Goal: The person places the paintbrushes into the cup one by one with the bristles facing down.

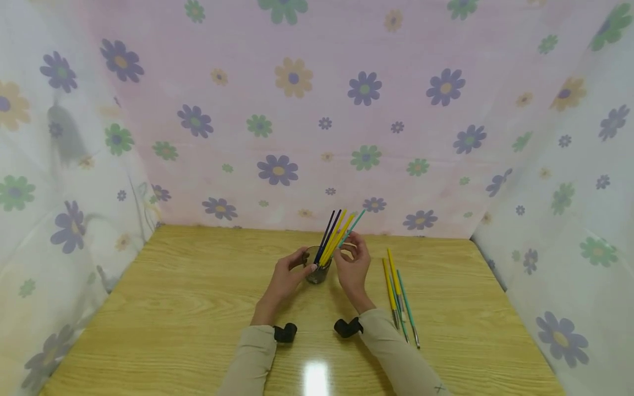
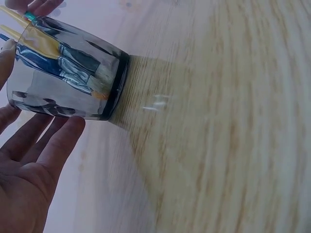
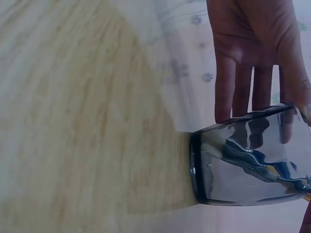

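A smoky see-through glass (image 1: 317, 277) stands on the table, holding several paintbrushes bristles down: dark blue ones (image 1: 326, 236), yellow ones (image 1: 337, 237) and a green paintbrush (image 1: 354, 223) leaning right. My left hand (image 1: 287, 278) holds the glass from the left, thumb near the rim and fingers along its far side. On the right, my right hand (image 1: 354, 267) pinches the green paintbrush by the rim. Bristles and metal ferrules show through the glass (image 2: 116, 85) in the left wrist view. The right wrist view has the right fingers (image 3: 243, 92) beside the glass; the pinch is partly cut off.
Right of the right hand, several loose yellow paintbrushes (image 1: 389, 286) and green paintbrushes (image 1: 408, 308) lie on the wooden table (image 1: 198, 308), bristles toward me. Flower-patterned cloth (image 1: 322, 99) hangs behind the table and along both sides.
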{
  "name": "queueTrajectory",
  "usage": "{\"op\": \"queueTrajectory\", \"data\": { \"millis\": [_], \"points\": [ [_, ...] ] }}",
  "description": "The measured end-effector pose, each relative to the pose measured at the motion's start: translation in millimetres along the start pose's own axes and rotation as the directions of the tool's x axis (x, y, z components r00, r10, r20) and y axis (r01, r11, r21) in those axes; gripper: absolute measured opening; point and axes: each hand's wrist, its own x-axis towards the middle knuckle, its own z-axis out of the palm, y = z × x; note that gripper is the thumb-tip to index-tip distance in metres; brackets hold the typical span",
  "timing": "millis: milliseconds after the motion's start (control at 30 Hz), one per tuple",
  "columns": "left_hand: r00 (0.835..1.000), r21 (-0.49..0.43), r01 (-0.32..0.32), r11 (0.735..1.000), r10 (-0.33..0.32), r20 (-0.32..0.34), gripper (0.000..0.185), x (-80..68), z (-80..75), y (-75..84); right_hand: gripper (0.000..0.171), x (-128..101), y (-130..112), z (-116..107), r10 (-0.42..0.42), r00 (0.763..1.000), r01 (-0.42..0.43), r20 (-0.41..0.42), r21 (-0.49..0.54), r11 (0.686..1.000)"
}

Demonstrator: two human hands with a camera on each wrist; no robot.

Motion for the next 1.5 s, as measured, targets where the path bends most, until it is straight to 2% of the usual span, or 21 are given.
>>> {"op": "queueTrajectory", "data": {
  "millis": [300, 533, 633, 800, 1100, 1333, 1500],
  "points": [
    [1.000, -0.018, 0.003, 1.000, -0.003, -0.012, 0.062, -0.5, 4.5, 3.2, 0.040, -5.3, 1.9, -1.0, 0.056, 0.998, -0.056, -0.002, -0.021, 0.998],
    [1.000, -0.022, 0.011, 1.000, -0.011, 0.012, 0.060, -11.3, 0.4, 32.8, 0.038, -5.2, 2.7, -2.9, 0.094, 0.995, -0.093, 0.035, -0.034, 0.995],
    [1.000, -0.022, 0.007, 1.000, -0.006, 0.014, 0.058, -14.0, -0.6, 39.0, 0.036, -5.4, 2.5, -3.4, 0.093, 0.994, -0.091, 0.050, -0.053, 0.994],
    [1.000, -0.032, 0.004, 0.999, -0.003, 0.022, 0.058, -14.0, -1.0, 39.2, 0.037, -5.5, 1.9, -6.1, 0.116, 0.990, -0.110, 0.075, -0.081, 0.991],
    [1.000, -0.030, 0.012, 0.999, -0.011, 0.028, 0.059, -14.6, -1.4, 39.4, 0.041, -6.4, -0.4, -12.2, 0.204, 0.975, -0.193, 0.094, -0.110, 0.975],
    [1.000, -0.030, 0.025, 0.999, -0.025, 0.018, 0.060, -13.7, -1.8, 39.1, 0.037, -7.4, 25.6, -27.1, 0.261, 0.962, -0.253, 0.074, -0.102, 0.962],
    [0.999, -0.037, 0.039, 0.999, -0.039, -0.005, 0.059, -14.3, -1.4, 38.8, 0.035, -8.2, 18.1, -39.8, 0.313, 0.943, -0.303, 0.109, -0.097, 0.948]
  ]
}}
